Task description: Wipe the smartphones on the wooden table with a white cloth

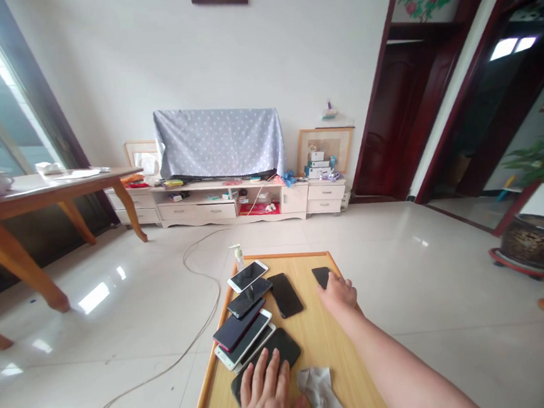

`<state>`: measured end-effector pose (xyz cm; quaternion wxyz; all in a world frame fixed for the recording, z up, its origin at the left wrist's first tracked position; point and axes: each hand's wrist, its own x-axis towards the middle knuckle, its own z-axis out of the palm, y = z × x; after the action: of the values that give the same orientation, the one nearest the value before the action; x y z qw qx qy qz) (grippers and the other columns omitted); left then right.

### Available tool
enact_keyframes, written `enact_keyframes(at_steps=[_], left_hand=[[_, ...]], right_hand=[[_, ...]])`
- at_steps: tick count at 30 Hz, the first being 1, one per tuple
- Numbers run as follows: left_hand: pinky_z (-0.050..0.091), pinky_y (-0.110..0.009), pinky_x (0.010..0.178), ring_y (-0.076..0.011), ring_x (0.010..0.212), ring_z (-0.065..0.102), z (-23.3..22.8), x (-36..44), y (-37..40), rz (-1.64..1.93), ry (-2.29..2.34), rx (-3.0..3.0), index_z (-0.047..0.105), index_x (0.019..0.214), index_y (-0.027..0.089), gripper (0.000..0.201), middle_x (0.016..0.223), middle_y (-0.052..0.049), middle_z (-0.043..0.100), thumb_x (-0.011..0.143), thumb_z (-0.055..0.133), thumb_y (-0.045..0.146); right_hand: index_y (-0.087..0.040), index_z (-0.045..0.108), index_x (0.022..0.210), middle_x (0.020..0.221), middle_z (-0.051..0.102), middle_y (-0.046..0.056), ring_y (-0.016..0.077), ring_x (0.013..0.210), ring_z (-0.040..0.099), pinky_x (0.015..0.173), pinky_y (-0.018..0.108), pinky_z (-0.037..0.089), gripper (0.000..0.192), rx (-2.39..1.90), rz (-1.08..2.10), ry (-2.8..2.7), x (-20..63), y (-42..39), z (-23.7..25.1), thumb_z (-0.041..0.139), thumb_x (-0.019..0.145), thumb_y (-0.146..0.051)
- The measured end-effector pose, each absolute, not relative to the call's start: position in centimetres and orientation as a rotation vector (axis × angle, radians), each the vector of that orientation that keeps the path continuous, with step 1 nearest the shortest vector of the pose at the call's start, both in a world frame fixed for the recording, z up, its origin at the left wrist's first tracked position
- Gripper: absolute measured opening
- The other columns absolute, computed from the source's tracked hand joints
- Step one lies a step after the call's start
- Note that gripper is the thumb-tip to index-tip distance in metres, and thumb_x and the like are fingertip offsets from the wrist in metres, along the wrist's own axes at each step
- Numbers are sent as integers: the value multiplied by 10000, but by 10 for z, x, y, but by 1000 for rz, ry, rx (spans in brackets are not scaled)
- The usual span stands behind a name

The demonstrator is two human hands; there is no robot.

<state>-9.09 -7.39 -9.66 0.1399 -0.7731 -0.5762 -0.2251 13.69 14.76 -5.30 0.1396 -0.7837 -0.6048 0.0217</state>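
Observation:
My left hand (265, 392) lies with fingers stretched out over a large black phone (284, 346) near the front of the small wooden table. Just right of it is a crumpled grey cloth (319, 391). Farther off, my right hand (341, 294) has its thumb and fingers closed at the near end of a small dark phone (321, 276) by the table's right edge. Along the left side several phones overlap in a row, among them a white-framed phone (246, 341), a dark phone with a red edge (239, 326) and a white phone (248, 276). Another black phone (286, 295) lies mid-table.
A pump bottle (238, 258) stands at the table's far left corner. A cable (201, 324) runs across the floor on the left. Beyond are a white TV cabinet (196, 212), a larger wooden table (61, 187) and a potted plant (542, 240).

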Motion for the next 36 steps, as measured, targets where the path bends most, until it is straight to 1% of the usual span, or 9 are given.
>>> enact_keyframes(at_steps=[5,8,11,15,20,22,26,32,36], left_hand=[[341,-481,1087,-322,1294,538,-104,-93,-66,-697,-1638,-2268,629,1296,321,506,1397,-42,610,853,585,561],[320,-468,1109,-310,1289,541,-102,-94,-65,-638,-1644,-2285,624,1305,320,502,1383,-38,622,862,579,552],[299,-470,1123,-304,1293,534,-94,-92,-68,-575,-1639,-2311,621,1307,314,491,1384,-37,622,882,555,550],[262,-499,1130,-305,1309,512,-77,-86,-75,-548,-1642,-2345,601,1314,335,438,1397,-8,612,918,526,504],[247,-521,1126,-304,1296,515,-56,-81,-88,-555,-1676,-2345,612,1281,368,376,1349,12,642,918,542,439],[245,-534,1123,-304,1293,515,-51,-80,-94,-557,-1688,-2339,612,1272,375,361,1342,18,645,926,531,436],[251,-547,1125,-302,1310,497,-46,-77,-105,-576,-1725,-2352,606,1275,368,352,1356,10,633,945,497,431],[253,-539,1153,-304,1363,435,-37,-70,-125,-629,-1685,-2464,569,1326,353,417,1407,-10,588,914,544,415],[257,-553,1148,-318,1374,411,-23,-63,-138,-621,-1605,-2568,649,1199,368,319,1379,6,603,891,583,420]], right_hand=[[-133,643,1176,1183,638,225,368,1187,488,913,458,393,525,-2258,72,-1749,134,168,-63,521,903,-565],[-136,600,1285,1356,552,226,373,1238,457,960,482,376,569,-2242,46,-1733,133,164,-62,496,924,-563],[-186,524,1405,1503,450,153,338,1342,382,1060,484,313,525,-2042,-11,-1818,123,145,-61,427,981,-478],[-286,535,1413,1438,556,39,242,1395,365,1110,408,297,447,-1521,134,-2145,99,109,-63,341,1028,-405],[-316,583,1368,1463,535,2,254,1472,259,1132,474,261,458,-1513,307,-2275,87,73,-59,299,1037,-455],[-304,599,1351,1457,541,6,266,1466,274,1120,486,276,477,-1569,280,-2253,93,60,-57,276,1038,-461],[-288,620,1330,1429,566,25,297,1380,415,1070,495,344,479,-1668,216,-2155,113,19,-59,295,1027,-466],[-260,668,1259,1344,632,53,271,1274,522,1061,423,389,415,-1572,148,-2044,135,-61,-63,358,1011,-381],[-227,652,1256,1286,651,93,272,1219,548,1036,409,409,378,-1501,119,-1978,135,-111,-46,404,986,-320]])
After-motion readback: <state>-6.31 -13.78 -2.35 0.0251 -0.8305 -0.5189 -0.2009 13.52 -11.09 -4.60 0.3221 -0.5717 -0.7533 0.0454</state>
